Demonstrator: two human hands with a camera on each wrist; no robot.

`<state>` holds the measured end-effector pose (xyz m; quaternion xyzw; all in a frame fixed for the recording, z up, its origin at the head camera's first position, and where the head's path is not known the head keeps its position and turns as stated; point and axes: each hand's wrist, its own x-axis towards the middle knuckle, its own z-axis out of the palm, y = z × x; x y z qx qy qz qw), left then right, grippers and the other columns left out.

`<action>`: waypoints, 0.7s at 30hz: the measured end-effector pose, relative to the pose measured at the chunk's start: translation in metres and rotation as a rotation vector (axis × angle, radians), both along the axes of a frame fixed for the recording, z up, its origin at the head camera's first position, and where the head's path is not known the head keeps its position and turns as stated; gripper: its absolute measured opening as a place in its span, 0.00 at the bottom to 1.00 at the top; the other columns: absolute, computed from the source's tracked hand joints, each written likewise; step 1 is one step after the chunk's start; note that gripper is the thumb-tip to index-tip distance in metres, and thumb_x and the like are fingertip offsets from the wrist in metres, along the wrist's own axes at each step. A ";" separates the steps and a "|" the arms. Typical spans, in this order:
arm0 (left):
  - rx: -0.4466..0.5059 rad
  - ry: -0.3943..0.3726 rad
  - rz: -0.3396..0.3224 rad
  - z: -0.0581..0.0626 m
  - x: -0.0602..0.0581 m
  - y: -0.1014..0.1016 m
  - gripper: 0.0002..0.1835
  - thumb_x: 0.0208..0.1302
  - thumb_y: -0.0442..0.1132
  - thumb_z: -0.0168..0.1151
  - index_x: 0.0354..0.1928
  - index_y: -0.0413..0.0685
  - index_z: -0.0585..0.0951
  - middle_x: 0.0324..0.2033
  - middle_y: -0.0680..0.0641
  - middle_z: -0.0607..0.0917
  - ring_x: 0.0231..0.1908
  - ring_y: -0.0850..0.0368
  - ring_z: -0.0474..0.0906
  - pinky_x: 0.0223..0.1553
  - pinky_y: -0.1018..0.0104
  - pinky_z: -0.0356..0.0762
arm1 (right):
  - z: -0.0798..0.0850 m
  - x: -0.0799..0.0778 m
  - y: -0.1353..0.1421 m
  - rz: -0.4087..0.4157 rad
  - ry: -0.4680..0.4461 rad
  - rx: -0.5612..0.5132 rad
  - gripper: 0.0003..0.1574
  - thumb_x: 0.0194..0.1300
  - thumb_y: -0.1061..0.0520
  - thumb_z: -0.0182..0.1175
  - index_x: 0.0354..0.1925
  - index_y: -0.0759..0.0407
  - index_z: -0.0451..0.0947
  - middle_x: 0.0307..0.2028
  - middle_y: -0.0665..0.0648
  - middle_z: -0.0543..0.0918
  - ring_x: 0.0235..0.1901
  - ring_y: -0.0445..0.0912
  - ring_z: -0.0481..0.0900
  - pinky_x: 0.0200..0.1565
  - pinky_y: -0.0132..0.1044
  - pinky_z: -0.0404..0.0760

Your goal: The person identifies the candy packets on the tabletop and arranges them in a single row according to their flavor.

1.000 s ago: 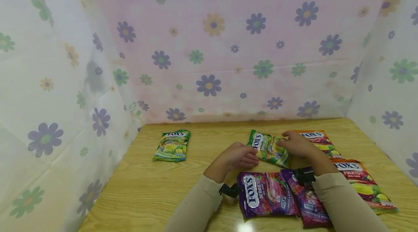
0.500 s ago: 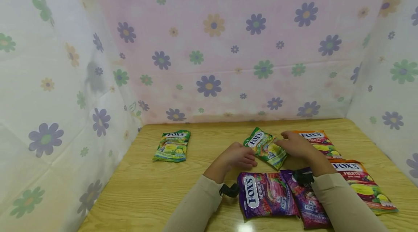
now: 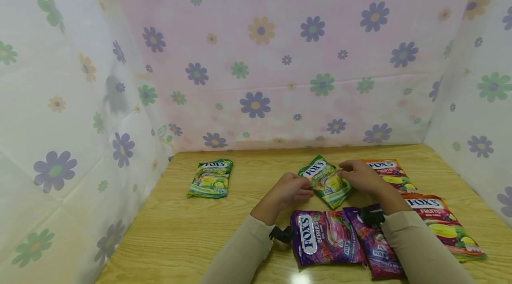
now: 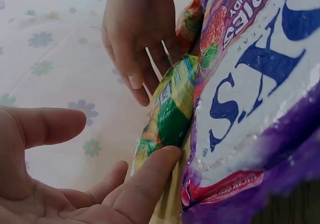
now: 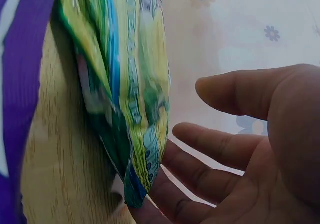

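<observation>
A green FOX'S Springtea candy bag [image 3: 326,182] lies tilted on the table between my two hands. My left hand [image 3: 289,191] is at its left side, and in the left wrist view a fingertip [image 4: 170,156] touches the bag, thumb held apart. At the bag's right side is my right hand [image 3: 362,180]. In the right wrist view its fingers [image 5: 200,176] spread loosely along the bag's edge, some partly behind it, with the thumb clear of it. Just in front lie two purple FOX'S Berries bags, one lying sideways [image 3: 328,237] and one [image 3: 378,250] partly covered by my right forearm.
Another green Springtea bag [image 3: 210,179] lies alone at the back left of the wooden table [image 3: 180,235]. Two orange FOX'S Fruits bags, a back one [image 3: 394,177] and a front one [image 3: 448,228], lie on the right. Flowered cloth [image 3: 280,70] encloses the back and sides.
The green bag between my hands has turned clockwise, its label now less steeply tilted and its lower end swung left. My hands have barely shifted.
</observation>
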<state>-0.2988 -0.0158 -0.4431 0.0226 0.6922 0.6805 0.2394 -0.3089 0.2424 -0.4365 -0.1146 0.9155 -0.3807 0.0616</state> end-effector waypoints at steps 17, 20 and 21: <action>0.042 0.027 0.130 -0.001 -0.004 -0.001 0.26 0.71 0.38 0.62 0.66 0.30 0.73 0.51 0.38 0.85 0.44 0.52 0.86 0.54 0.60 0.86 | 0.002 0.001 -0.002 -0.047 -0.063 0.030 0.33 0.77 0.51 0.57 0.67 0.76 0.71 0.62 0.77 0.77 0.58 0.67 0.79 0.57 0.61 0.82; 0.045 0.034 0.135 -0.001 -0.004 -0.001 0.27 0.71 0.38 0.62 0.67 0.31 0.72 0.52 0.38 0.84 0.47 0.51 0.86 0.55 0.58 0.86 | 0.002 0.001 -0.002 -0.054 -0.072 0.022 0.33 0.77 0.51 0.57 0.67 0.75 0.72 0.61 0.76 0.78 0.57 0.66 0.79 0.56 0.60 0.82; 0.046 0.034 0.138 -0.001 -0.004 -0.001 0.28 0.71 0.38 0.63 0.68 0.32 0.72 0.52 0.39 0.84 0.47 0.50 0.86 0.55 0.57 0.86 | 0.001 0.001 -0.002 -0.056 -0.073 0.019 0.33 0.77 0.50 0.57 0.67 0.74 0.72 0.61 0.76 0.78 0.57 0.65 0.80 0.56 0.60 0.82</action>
